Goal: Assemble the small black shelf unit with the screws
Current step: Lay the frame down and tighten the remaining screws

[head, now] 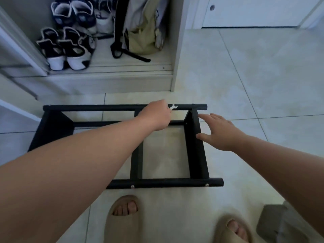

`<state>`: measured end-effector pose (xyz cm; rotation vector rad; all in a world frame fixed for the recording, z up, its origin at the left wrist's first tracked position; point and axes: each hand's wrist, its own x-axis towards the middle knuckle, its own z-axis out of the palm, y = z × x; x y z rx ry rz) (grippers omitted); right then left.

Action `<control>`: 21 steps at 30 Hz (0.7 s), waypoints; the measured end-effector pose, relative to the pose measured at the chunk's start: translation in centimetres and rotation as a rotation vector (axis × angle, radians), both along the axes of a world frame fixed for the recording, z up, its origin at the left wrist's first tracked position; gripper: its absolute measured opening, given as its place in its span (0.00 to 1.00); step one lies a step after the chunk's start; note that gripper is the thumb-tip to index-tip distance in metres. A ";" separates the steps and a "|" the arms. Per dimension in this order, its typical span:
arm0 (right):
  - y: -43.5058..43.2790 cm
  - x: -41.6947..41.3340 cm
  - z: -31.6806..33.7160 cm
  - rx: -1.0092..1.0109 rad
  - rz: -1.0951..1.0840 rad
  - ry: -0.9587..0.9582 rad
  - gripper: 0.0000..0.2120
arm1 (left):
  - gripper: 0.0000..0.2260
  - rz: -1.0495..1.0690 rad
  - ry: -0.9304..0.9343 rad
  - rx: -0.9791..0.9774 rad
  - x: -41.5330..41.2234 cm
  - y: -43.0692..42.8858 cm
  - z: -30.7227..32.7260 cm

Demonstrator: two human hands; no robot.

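- Shelf (196,148): black frame, lying on its side on the tiled floor (263,76), just in front of the person's feet.
- Build: two long round rails, far one (87,108) and near one (166,183), run left-right; flat black panels and a crossbar (135,162) bridge them. Right panel (197,137) stands on edge between the rails; a left panel (52,127) is partly hidden by the left forearm.
- Screws: two silver heads show on the near rail, one (132,186) near the crossbar joint, one (207,185) near the right end. Small dark dot on the right panel's inner face, can't tell if it's a hole or a screw.
- Left hand (155,116): reached across the frame to the far rail, fingers curled closed on a small white wrench (174,107) lying against that rail.
- Right hand (219,130): fingers spread open, flat, thumb touching the right panel's outer edge, holding nothing.
- Feet in beige slides (122,220) at the near floor edge.
- Cabinet (112,79) past the far rail, open, with sneakers (70,48) and a bag (140,28) inside.
- Grey-green object (280,223) at the floor's near right corner; can't identify.
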<state>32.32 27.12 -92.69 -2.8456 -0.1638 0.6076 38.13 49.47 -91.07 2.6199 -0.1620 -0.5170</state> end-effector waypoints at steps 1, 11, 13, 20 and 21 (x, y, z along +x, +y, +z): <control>-0.1 1.6 -0.3 0.002 -0.016 -0.013 0.35 | 0.08 -0.010 -0.028 0.020 1.3 -0.4 -0.4; -0.1 7.9 -7.3 -0.019 -0.065 -0.121 0.36 | 0.01 0.005 -0.006 0.129 8.5 -1.0 -8.7; 0.0 7.7 -7.4 -0.137 -0.006 -0.233 0.33 | 0.02 0.021 -0.043 0.160 8.6 -0.3 -9.1; 0.1 2.5 -1.4 -0.438 0.091 -0.347 0.27 | 0.03 -0.048 -0.163 0.153 3.1 0.4 -3.9; 0.0 1.4 0.0 -0.438 0.083 -0.354 0.27 | 0.03 -0.067 -0.197 0.139 2.2 0.4 -2.5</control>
